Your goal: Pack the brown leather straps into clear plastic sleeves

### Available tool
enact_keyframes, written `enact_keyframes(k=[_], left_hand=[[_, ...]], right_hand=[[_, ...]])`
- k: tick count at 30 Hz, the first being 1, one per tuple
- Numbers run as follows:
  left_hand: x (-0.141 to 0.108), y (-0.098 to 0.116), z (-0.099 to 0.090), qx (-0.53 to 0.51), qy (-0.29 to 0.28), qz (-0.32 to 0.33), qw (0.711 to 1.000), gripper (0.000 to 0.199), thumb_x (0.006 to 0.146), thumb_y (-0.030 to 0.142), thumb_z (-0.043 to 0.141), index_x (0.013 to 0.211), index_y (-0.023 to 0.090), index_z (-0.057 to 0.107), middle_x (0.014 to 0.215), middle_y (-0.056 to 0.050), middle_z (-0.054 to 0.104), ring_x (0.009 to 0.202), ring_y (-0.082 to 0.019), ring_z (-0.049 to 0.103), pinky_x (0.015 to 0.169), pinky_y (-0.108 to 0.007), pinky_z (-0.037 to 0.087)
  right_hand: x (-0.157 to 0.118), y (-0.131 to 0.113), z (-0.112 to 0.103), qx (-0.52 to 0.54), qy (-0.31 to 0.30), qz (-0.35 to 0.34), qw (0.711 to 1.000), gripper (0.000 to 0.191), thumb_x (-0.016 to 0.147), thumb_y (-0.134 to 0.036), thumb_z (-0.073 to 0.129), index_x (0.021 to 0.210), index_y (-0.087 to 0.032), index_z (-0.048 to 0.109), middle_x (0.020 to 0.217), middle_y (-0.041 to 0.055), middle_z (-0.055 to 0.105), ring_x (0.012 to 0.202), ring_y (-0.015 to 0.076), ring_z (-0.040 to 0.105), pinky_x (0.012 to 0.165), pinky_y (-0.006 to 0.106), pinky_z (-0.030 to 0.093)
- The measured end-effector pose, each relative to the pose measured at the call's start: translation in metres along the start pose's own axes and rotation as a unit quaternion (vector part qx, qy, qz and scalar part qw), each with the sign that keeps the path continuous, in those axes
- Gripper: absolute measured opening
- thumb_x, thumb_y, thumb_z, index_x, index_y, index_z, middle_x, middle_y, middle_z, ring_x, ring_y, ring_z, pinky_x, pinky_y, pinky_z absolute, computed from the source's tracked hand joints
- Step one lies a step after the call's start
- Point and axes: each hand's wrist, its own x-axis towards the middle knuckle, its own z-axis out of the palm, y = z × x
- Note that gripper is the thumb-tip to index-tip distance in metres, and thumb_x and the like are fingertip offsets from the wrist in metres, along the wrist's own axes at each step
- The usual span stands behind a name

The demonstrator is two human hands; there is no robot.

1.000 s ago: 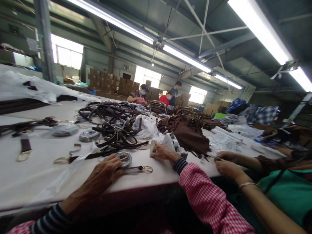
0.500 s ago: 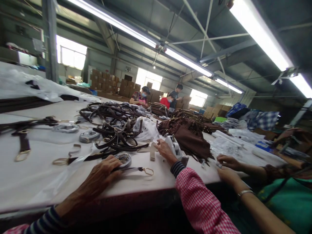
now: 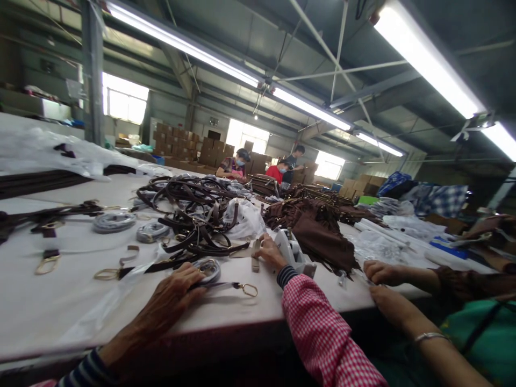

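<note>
My left hand (image 3: 173, 293) lies at the table's near edge with its fingers closed over a coiled grey strap (image 3: 208, 269) that looks wrapped in clear plastic. A short dark strap end with a gold oval clasp (image 3: 250, 290) sticks out to the right of the fingers. My right hand (image 3: 271, 251), in a pink checked sleeve, is at the left side of a pale tape dispenser (image 3: 291, 248). Its fingers are curled against an upright beige piece (image 3: 255, 255); whatever they pinch is too small to make out. Dark brown straps (image 3: 197, 215) are heaped just beyond.
Coiled straps (image 3: 114, 221) and a gold-ringed strap (image 3: 47, 263) lie to the left. Brown fabric pieces (image 3: 318, 231) are piled beyond the dispenser. A co-worker's hands (image 3: 382, 285) work at the right edge. Plastic film (image 3: 60, 150) covers the far left; other people stand across the table.
The view has shifted slightly, so everything sits a little lower and further right. My right hand has moved slightly left toward the beige piece. My left hand stays on the coiled strap.
</note>
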Motion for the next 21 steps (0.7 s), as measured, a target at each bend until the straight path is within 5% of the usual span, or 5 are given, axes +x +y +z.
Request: enact_keyframes(k=[6,10,16,19,21], left_hand=[[0.003,0.002,-0.004,-0.072,0.023,-0.051,0.996,0.031,0.089,0.045,0.057,0.091,0.021,0.078,0.097,-0.008,0.072,0.095,-0.031,0.066,0.087,-0.040,0.047],[0.007,0.003,-0.015,-0.188,0.067,-0.106,0.974,0.030,0.082,0.048,0.068,0.088,0.021,0.080,0.092,-0.005,0.074,0.091,-0.030,0.064,0.082,-0.036,0.044],[0.014,0.019,-0.032,-0.483,0.114,-0.184,0.848,0.032,0.070,0.046,0.086,0.082,0.017,0.081,0.082,-0.005,0.076,0.081,-0.022,0.064,0.076,-0.029,0.048],[0.015,0.031,-0.039,-0.591,0.108,-0.187,0.778,0.031,0.065,0.035,0.092,0.084,0.014,0.082,0.090,-0.008,0.078,0.083,-0.020,0.065,0.074,-0.026,0.052],[0.014,0.036,-0.042,-0.617,0.112,-0.188,0.756,0.026,0.063,0.028,0.094,0.082,0.013,0.082,0.089,-0.008,0.078,0.081,-0.018,0.064,0.069,-0.023,0.052]], right_hand=[[-0.023,-0.021,-0.003,0.037,0.049,-0.023,0.998,0.037,0.066,-0.006,0.065,0.099,-0.021,0.061,0.081,-0.0011,0.063,0.078,0.0202,0.062,0.074,0.030,0.042],[-0.025,-0.041,-0.024,0.108,0.076,-0.030,0.991,0.009,0.074,-0.016,0.059,0.083,-0.020,0.061,0.077,0.0012,0.063,0.078,0.0211,0.061,0.073,0.031,0.044],[-0.049,-0.082,-0.060,0.234,-0.005,-0.075,0.969,0.018,0.080,-0.037,0.065,0.081,-0.019,0.064,0.085,0.0045,0.071,0.079,0.0215,0.066,0.067,0.030,0.050],[-0.081,-0.106,-0.056,0.335,-0.118,-0.072,0.932,0.021,0.086,-0.041,0.064,0.090,-0.020,0.059,0.078,0.0027,0.073,0.068,0.0188,0.069,0.064,0.030,0.053],[-0.103,-0.120,-0.046,0.390,-0.195,-0.063,0.898,0.022,0.088,-0.040,0.064,0.094,-0.020,0.058,0.069,-0.0003,0.070,0.054,0.0146,0.064,0.054,0.026,0.050]])
